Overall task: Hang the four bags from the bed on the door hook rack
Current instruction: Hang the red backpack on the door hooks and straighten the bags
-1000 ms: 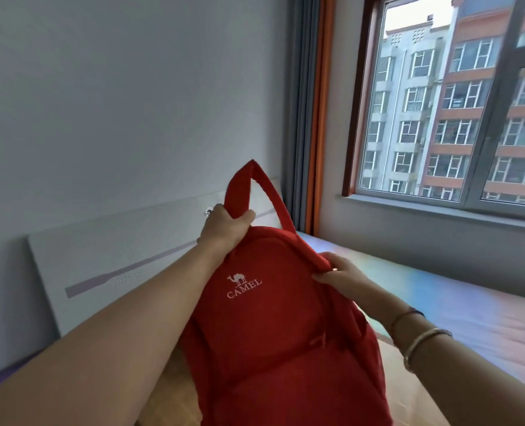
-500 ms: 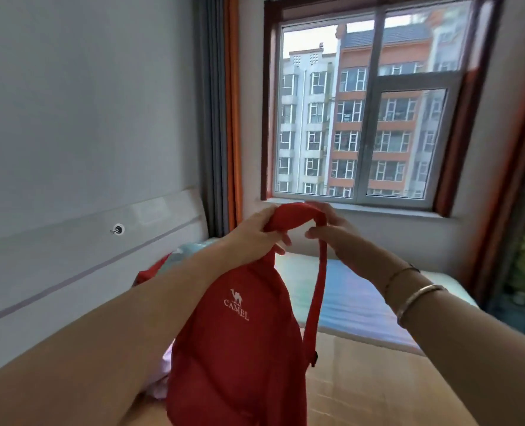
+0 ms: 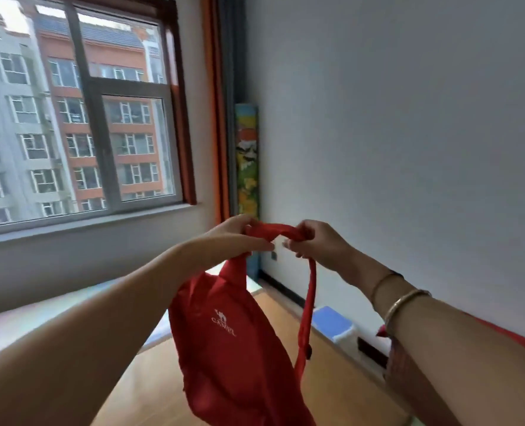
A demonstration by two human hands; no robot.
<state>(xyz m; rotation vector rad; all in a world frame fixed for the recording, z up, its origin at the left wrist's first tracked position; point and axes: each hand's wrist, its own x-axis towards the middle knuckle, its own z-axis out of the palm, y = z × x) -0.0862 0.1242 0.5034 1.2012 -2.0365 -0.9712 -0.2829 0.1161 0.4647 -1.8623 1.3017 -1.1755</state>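
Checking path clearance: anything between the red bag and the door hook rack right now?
Cannot tell: the hook rack is not in view. Both hands, left hand and right hand, grip the strap of the red bag, which hangs free above the wooden floor. Nothing touches the bag besides the hands.

Matt red cloth bag (image 3: 233,348); glossy wood floor (image 3: 332,385); shiny metal bangle (image 3: 404,302).

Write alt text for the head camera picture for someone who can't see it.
A person's left hand and right hand grip the strap of a red backpack, which hangs in the air between them. Behind are a window showing apartment blocks, a grey wall, and wooden floor.
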